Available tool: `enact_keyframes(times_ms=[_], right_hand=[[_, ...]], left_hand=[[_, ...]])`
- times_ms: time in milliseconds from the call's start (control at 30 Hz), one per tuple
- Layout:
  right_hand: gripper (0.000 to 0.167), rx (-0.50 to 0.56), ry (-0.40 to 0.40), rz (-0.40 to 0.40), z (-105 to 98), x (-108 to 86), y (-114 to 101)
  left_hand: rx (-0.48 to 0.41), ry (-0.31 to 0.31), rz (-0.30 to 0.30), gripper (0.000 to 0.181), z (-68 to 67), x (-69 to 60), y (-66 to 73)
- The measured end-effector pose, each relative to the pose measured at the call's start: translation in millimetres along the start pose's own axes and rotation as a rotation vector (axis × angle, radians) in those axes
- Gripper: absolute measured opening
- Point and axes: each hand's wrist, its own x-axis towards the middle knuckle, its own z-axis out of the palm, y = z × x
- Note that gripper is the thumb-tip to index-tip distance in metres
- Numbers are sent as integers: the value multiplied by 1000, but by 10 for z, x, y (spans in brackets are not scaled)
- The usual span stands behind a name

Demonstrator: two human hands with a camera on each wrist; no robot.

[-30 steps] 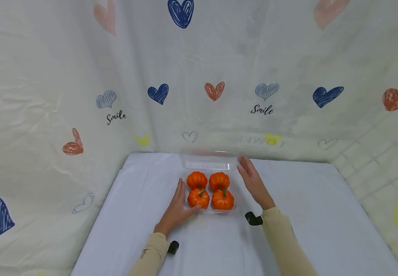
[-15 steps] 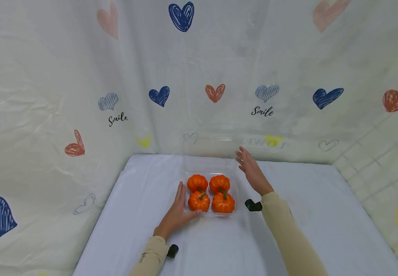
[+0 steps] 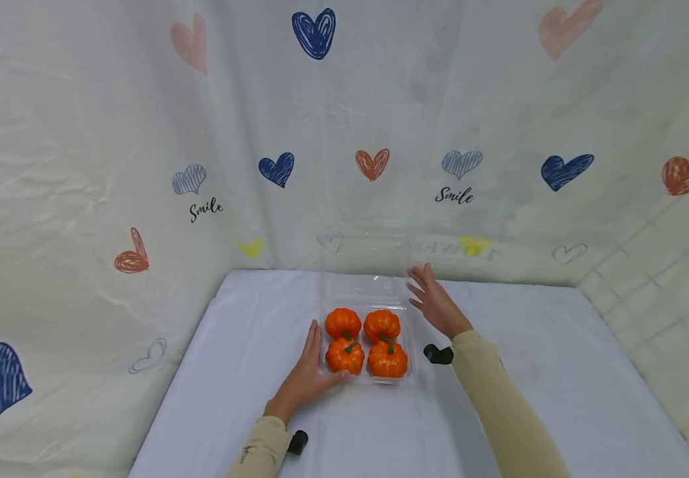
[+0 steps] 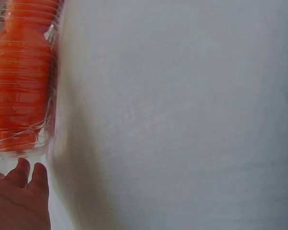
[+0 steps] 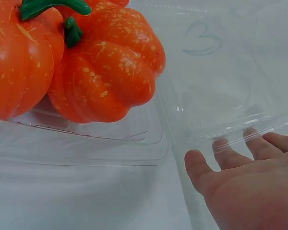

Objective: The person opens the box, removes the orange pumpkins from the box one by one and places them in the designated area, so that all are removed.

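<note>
Several small orange pumpkins (image 3: 387, 359) with green stems sit in a clear plastic clamshell box (image 3: 387, 381) on the white-covered table. Its clear lid (image 3: 365, 287) stands raised at the back, hinged to the base. My left hand (image 3: 304, 380) rests at the box's left side, fingers straight along it and thumb at the front edge. In the left wrist view, the fingers lie close to the ribbed box wall (image 4: 50, 96). Beside the lid's right edge is my right hand (image 3: 438, 307), fingers spread and holding nothing. The right wrist view shows its fingertips (image 5: 197, 160) near the lid's edge; contact cannot be told.
A white cloth covers the table (image 3: 500, 385). Directly behind it hangs a pale curtain (image 3: 344, 99) printed with hearts and words, which also runs along both sides. Dark wrist cameras (image 3: 438, 354) stick out from the sleeves.
The lid has swung from a blurred, lower position up and back to stand upright. My right hand has drawn slightly away with its fingers spreading. My left hand stays at the box.
</note>
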Motion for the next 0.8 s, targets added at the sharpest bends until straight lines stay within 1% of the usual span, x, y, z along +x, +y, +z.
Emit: enact_keyframes(times_ms=[200, 333, 533, 633, 800], right_hand=[[105, 65, -19, 47, -17, 13, 77], [107, 83, -18, 93, -28, -9, 128], [112, 77, -9, 149, -30, -22, 180], [112, 88, -13, 153, -32, -29, 195], [114, 67, 6, 173, -31, -40, 201]], left_hand=[[-34, -11, -13, 127, -2, -46, 13], [-29, -14, -6, 127, -4, -60, 11], [-20, -15, -6, 128, 0, -66, 20], [-17, -17, -10, 127, -2, -69, 27], [-26, -16, -10, 126, -1, -64, 24]])
